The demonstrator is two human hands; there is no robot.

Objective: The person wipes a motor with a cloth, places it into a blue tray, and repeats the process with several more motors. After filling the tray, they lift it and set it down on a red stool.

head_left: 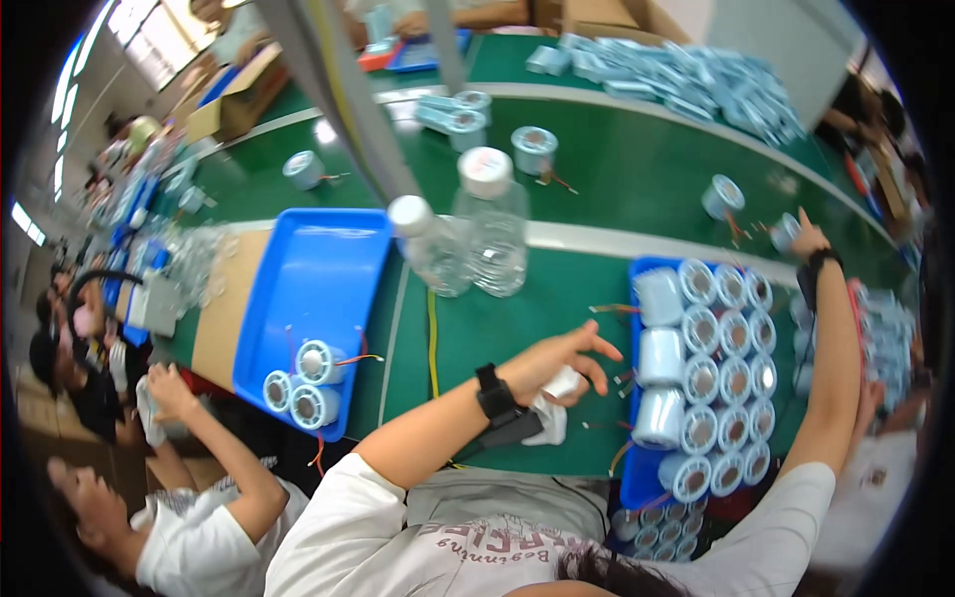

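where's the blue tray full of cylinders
In the head view, the filled tray sits right of centre, with the left hand at its left and the right hand beyond its top-right corner.

The cylindrical parts (660,358) were pale blue with greyish centres, the trays (316,259) bright blue, the tabletop (517,328) green, the bottle caps (485,172) white, the wristbands (494,395) black, and the shirt (333,502) white with reddish lettering.

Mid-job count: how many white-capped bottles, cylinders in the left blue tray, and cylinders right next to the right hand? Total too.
White-capped bottles: 2
Tray cylinders, in the left blue tray: 3
Cylinder next to the right hand: 1
Total: 6
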